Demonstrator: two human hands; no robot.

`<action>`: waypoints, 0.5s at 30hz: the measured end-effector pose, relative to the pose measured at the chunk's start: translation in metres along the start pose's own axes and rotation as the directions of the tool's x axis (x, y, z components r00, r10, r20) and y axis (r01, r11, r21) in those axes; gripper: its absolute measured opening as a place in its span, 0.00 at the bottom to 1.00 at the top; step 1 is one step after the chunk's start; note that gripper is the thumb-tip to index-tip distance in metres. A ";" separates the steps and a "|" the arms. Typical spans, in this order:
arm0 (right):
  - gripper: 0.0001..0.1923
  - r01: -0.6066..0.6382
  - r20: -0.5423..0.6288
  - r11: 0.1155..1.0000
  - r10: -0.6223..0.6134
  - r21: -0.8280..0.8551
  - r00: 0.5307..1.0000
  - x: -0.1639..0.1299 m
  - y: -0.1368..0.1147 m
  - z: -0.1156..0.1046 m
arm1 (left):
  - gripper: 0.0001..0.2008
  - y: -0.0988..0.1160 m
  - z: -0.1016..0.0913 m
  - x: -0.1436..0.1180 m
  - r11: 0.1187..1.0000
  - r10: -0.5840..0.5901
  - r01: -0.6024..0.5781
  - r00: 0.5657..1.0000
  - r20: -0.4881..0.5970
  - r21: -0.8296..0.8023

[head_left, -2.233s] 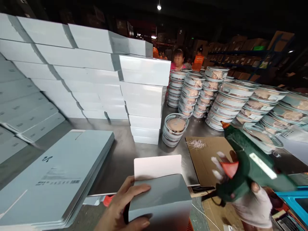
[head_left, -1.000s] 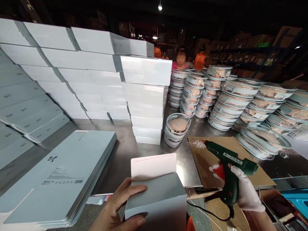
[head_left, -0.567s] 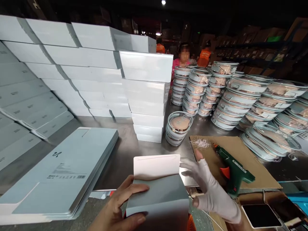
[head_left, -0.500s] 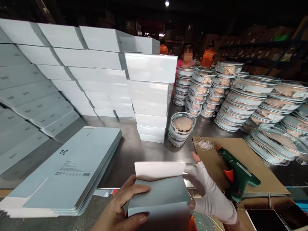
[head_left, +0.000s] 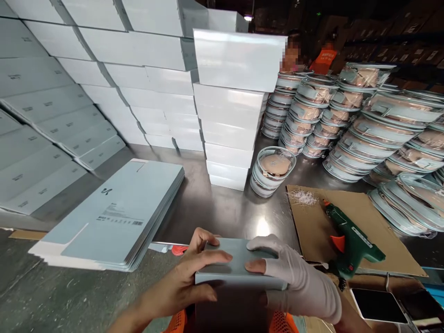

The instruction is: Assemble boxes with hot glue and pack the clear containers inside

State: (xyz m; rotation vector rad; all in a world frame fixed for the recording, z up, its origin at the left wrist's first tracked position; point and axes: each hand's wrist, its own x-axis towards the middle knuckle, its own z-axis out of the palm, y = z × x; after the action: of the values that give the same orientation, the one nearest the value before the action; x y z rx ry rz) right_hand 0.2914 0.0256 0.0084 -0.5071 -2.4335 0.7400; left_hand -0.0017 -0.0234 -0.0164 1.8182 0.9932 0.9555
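A pale blue-grey carton box (head_left: 231, 264) stands at the near table edge with its top flap folded down. My left hand (head_left: 189, 277), bare, grips the box's left side with its fingers laid over the top. My right hand (head_left: 294, 277), in a white fingertip-less glove, presses on the top from the right. A green hot-glue gun (head_left: 350, 240) with an orange trigger lies on a brown cardboard sheet (head_left: 378, 231) just right of my hands, with nobody holding it.
A pile of flat box blanks (head_left: 114, 217) lies to the left. Stacks of made-up boxes (head_left: 229, 106) fill the back and left. Round clear-lidded containers (head_left: 347, 120) are stacked at the right, one short stack (head_left: 272, 171) near centre. A phone (head_left: 378, 305) lies bottom right. Workers in orange stand far behind.
My right hand set the glue gun down on the cardboard, came over to the box and folded its raised white flap shut. Both hands now press on the closed top.
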 end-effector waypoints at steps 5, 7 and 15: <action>0.27 0.016 0.039 0.997 -0.019 0.080 0.999 0.004 0.003 -0.006 | 0.30 0.002 0.000 0.001 0.997 -0.078 0.078 0.997 0.012 -0.003; 0.25 0.009 0.049 0.995 -0.014 0.099 0.999 0.006 0.003 -0.006 | 0.30 0.000 0.002 0.000 0.997 -0.078 0.078 0.997 0.021 -0.012; 0.45 -0.182 -0.087 0.943 0.214 0.280 0.973 -0.011 -0.002 0.005 | 0.13 -0.010 -0.007 -0.014 0.995 -0.081 0.070 0.984 -0.158 -0.077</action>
State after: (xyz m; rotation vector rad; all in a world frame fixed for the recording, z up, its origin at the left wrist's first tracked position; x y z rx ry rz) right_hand 0.2968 0.0166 0.0017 -0.6719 -2.1494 1.0783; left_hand -0.0159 -0.0305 -0.0262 1.6531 1.1052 1.0900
